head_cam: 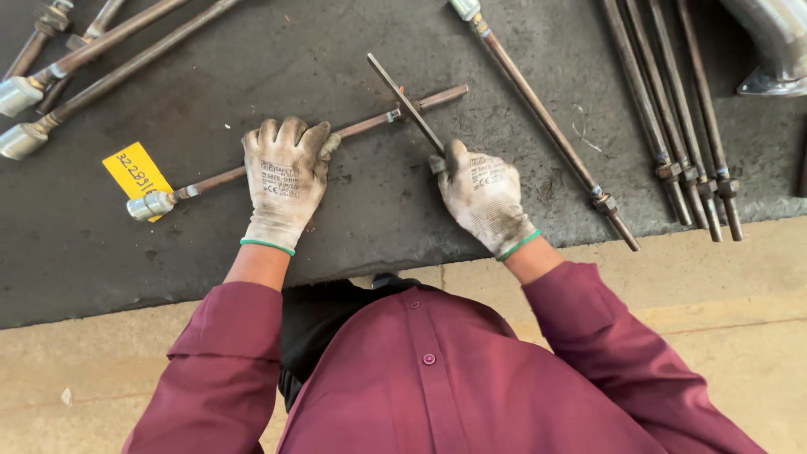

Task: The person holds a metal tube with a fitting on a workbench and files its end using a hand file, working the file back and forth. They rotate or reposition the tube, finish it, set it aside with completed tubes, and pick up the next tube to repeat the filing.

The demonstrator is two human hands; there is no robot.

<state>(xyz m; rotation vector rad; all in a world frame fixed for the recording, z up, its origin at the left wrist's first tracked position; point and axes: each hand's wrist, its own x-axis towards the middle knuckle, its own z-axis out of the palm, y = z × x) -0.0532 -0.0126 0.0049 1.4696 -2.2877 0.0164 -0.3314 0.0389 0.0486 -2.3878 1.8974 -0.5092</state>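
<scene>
A thin brown metal tube (pixel 370 125) with a silver end fitting (pixel 151 205) lies across a dark bench mat (pixel 353 210). My left hand (pixel 284 175), in a grey work glove, presses down over the tube's middle. My right hand (pixel 483 195), gloved too, grips the handle of a flat metal wrench (pixel 406 102). The wrench head sits on a nut near the tube's right end. A yellow tag (pixel 134 172) lies under the tube beside the silver fitting.
More tubes with silver fittings (pixel 84 59) lie at the back left. One long tube (pixel 546 126) runs diagonally right of my hands, and several rods (pixel 672 118) lie at the right. A shiny bent pipe (pixel 773 42) is at the top right corner.
</scene>
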